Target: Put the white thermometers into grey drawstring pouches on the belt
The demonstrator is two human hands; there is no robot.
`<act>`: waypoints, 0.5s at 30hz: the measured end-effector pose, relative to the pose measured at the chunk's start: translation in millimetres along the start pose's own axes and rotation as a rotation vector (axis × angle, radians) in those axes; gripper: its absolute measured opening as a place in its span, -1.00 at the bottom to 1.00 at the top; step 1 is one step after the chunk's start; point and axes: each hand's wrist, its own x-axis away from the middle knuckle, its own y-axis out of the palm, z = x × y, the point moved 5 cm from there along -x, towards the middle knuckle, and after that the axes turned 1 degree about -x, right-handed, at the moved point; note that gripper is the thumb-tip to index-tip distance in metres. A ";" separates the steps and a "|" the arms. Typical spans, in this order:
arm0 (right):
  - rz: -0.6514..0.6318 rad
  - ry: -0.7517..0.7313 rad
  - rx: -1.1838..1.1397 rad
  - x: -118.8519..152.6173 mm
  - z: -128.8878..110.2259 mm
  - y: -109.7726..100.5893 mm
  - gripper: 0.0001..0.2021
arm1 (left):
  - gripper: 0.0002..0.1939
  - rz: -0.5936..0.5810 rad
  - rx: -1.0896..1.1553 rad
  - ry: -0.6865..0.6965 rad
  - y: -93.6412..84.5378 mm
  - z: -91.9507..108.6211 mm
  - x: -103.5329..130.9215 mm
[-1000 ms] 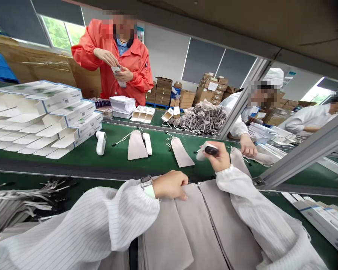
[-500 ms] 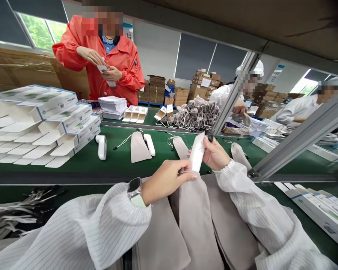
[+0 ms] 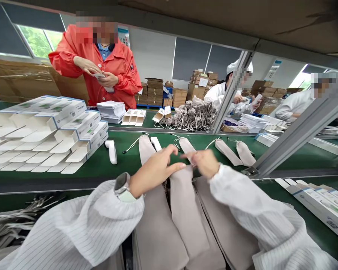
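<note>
My left hand [image 3: 154, 168] is at the mouth of a grey cloth pouch [image 3: 186, 210], its thumb apart from the curved fingers and touching the pouch's top edge. Just right of that edge is my right hand [image 3: 207, 164], blurred, with a finger pointing left; whether it grips anything is unclear. No white device shows between my hands. Stacks of grey pouches [image 3: 157, 225] lie below and beside this one. On the green belt beyond are a white handheld device [image 3: 112, 152], part of another one [image 3: 156, 144] and several drawstring pouches [image 3: 228, 152].
Open white boxes [image 3: 70, 112] are piled at left, with more boxes [image 3: 321, 210] at right. A metal post [image 3: 232, 92] rises right of centre. Across the belt, a person in red [image 3: 109, 71] handles a small white item near a pouch heap [image 3: 194, 114]. Two people in white work at right.
The white device between my hands has gone from sight. My right hand has come down beside the pouch mouth. The items and boxes on the belt have shifted right in view.
</note>
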 end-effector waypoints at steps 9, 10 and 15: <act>-0.661 -0.123 -0.469 24.2 -39.0 56.5 -0.40 | -0.75 0.189 0.297 0.154 -26.1 36.6 16.7; -0.607 -0.102 -0.490 22.2 -40.6 57.7 -0.44 | -0.79 0.269 0.248 0.201 -27.0 37.8 17.7; 0.578 0.322 0.036 -11.5 37.0 -64.8 -0.64 | -0.69 0.217 -0.152 0.206 15.8 26.8 20.0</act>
